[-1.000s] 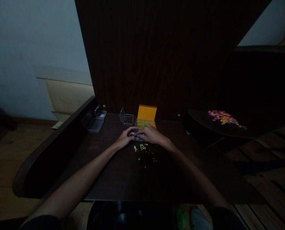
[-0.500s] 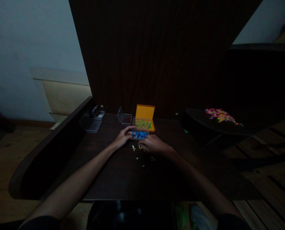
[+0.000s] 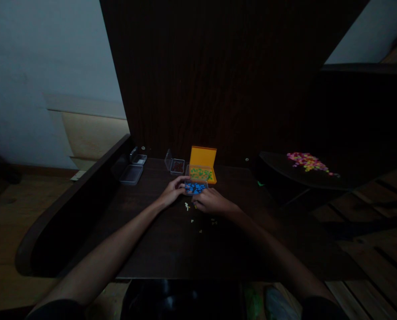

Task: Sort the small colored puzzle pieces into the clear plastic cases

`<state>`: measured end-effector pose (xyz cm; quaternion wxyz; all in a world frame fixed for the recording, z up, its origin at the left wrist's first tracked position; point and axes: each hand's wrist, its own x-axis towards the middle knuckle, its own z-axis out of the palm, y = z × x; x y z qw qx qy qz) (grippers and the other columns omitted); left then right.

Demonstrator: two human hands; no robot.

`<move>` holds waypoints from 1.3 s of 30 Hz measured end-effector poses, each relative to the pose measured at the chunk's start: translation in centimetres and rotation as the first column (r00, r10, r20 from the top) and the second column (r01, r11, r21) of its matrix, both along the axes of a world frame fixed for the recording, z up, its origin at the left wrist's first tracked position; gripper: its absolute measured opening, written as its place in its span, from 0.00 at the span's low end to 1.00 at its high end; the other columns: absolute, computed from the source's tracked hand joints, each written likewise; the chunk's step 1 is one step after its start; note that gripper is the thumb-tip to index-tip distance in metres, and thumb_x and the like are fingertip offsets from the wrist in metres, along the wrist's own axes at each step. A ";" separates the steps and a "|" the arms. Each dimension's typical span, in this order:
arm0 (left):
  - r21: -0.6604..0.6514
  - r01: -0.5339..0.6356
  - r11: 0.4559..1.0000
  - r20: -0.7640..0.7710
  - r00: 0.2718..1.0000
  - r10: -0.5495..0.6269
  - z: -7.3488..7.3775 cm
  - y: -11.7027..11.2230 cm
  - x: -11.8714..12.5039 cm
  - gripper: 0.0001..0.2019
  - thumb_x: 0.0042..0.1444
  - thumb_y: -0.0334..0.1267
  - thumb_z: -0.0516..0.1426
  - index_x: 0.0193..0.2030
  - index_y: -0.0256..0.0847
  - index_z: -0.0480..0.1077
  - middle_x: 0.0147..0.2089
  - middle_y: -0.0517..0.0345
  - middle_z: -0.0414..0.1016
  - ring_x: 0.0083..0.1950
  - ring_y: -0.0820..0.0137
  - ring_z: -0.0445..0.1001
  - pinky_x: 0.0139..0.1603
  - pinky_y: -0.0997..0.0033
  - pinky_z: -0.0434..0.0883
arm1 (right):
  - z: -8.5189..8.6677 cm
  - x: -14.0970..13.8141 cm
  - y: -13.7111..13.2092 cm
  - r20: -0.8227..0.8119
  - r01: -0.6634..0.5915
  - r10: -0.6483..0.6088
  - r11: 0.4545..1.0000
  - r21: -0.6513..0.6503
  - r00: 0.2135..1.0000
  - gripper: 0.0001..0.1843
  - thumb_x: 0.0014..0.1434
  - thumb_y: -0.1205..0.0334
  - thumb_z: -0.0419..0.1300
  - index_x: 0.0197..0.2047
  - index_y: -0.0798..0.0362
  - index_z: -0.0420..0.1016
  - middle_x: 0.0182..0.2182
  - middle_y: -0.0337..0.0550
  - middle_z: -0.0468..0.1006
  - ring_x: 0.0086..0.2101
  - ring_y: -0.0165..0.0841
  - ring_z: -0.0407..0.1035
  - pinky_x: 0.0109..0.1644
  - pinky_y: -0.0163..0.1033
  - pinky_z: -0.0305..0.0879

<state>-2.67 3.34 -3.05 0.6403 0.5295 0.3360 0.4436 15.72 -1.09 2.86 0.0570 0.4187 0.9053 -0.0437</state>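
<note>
A clear plastic box [image 3: 196, 194] filled with small blue pieces [image 3: 194, 187] sits on the dark table. Around its left end are the fingers of my left hand [image 3: 173, 190], gripping it. My right hand [image 3: 210, 201] is at the box's front right corner, fingers bent together and pointing down; whatever they pinch is hidden. Several small pale pieces [image 3: 186, 206] lie loose on the table just in front of the box and below my right hand. Directly behind stands an open orange case [image 3: 202, 156] with green pieces [image 3: 201, 172] in it.
Left of the orange case is an open clear box [image 3: 177, 166] with dark reddish pieces. Farther left are a clear tray [image 3: 131, 174] and a small lidded box [image 3: 139, 159] beside the raised side panel [image 3: 74, 204]. A heap of pink and yellow pieces [image 3: 308, 162] lies on a ledge at right.
My right hand has shifted slightly left over the loose pieces, covering more of the yellow ones. My left hand keeps its hold on the box. The whole view has moved a little.
</note>
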 end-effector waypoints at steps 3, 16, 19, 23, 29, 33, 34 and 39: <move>0.011 -0.002 1.000 -0.006 1.000 0.003 0.1 -0.1 0.0 0.28 0.39 0.28 0.59 0.52 0.37 0.68 0.30 0.64 0.74 0.34 0.73 0.72 0.39 0.74 0.68 | -0.2 -0.1 -0.1 -0.007 0.014 -0.014 1.000 0.003 1.000 0.14 0.65 0.59 0.51 0.45 0.52 0.77 0.40 0.51 0.78 0.42 0.39 0.71 0.43 0.40 0.62; 0.022 -0.011 1.000 -0.010 1.000 0.011 0.1 -0.1 0.0 0.27 0.38 0.28 0.58 0.51 0.38 0.69 0.35 0.61 0.75 0.38 0.71 0.73 0.42 0.73 0.68 | -0.1 -0.1 -0.3 0.012 0.040 -0.040 0.999 0.011 0.999 0.14 0.66 0.59 0.50 0.44 0.52 0.75 0.41 0.51 0.77 0.42 0.39 0.71 0.43 0.39 0.62; 0.020 -0.006 1.000 -0.009 1.000 0.006 0.1 -0.1 0.0 0.28 0.38 0.27 0.58 0.51 0.39 0.69 0.35 0.61 0.75 0.38 0.71 0.72 0.41 0.73 0.68 | -0.1 -0.2 -0.3 0.013 0.040 -0.040 0.999 0.004 0.999 0.13 0.65 0.58 0.52 0.45 0.52 0.76 0.41 0.51 0.77 0.43 0.39 0.71 0.44 0.40 0.62; 0.005 -0.009 1.000 0.001 1.000 0.009 0.3 -0.2 0.1 0.27 0.38 0.27 0.58 0.51 0.38 0.69 0.35 0.61 0.76 0.37 0.72 0.72 0.40 0.74 0.68 | 0.1 -0.3 -0.4 0.011 0.036 -0.036 0.999 -0.002 0.999 0.12 0.64 0.59 0.53 0.44 0.51 0.76 0.40 0.50 0.77 0.42 0.39 0.71 0.43 0.39 0.62; 0.008 -0.005 1.000 0.003 1.000 0.005 0.3 -0.3 0.1 0.27 0.38 0.28 0.59 0.50 0.39 0.70 0.36 0.61 0.76 0.37 0.72 0.73 0.42 0.73 0.69 | 0.2 -0.7 -0.4 0.012 0.005 -0.004 1.000 -0.011 1.000 0.11 0.63 0.61 0.54 0.43 0.53 0.77 0.39 0.49 0.78 0.40 0.38 0.71 0.41 0.37 0.61; 0.018 -0.003 1.000 -0.005 1.000 0.003 0.1 -0.1 0.0 0.28 0.39 0.29 0.59 0.51 0.38 0.69 0.34 0.62 0.75 0.37 0.71 0.73 0.42 0.72 0.68 | 0.5 -0.8 -0.5 -0.002 -0.028 0.028 0.999 -0.015 1.000 0.11 0.62 0.62 0.54 0.41 0.54 0.77 0.38 0.50 0.78 0.39 0.37 0.71 0.40 0.37 0.60; 0.020 -0.007 1.000 -0.008 1.000 0.007 0.0 0.0 0.0 0.27 0.38 0.29 0.59 0.51 0.39 0.69 0.34 0.62 0.75 0.37 0.72 0.72 0.42 0.72 0.68 | 0.7 -0.8 -0.4 -0.023 -0.044 0.044 0.999 -0.021 0.999 0.10 0.62 0.63 0.54 0.41 0.54 0.77 0.38 0.49 0.78 0.38 0.36 0.71 0.39 0.36 0.59; 0.028 -0.020 0.999 -0.023 1.000 0.020 -0.3 0.3 0.0 0.26 0.38 0.28 0.57 0.49 0.39 0.71 0.36 0.61 0.76 0.37 0.71 0.72 0.42 0.72 0.68 | 2.8 -0.6 0.3 -0.145 -0.075 0.077 0.997 0.016 0.986 0.11 0.64 0.61 0.54 0.43 0.53 0.77 0.38 0.46 0.78 0.35 0.33 0.69 0.38 0.35 0.58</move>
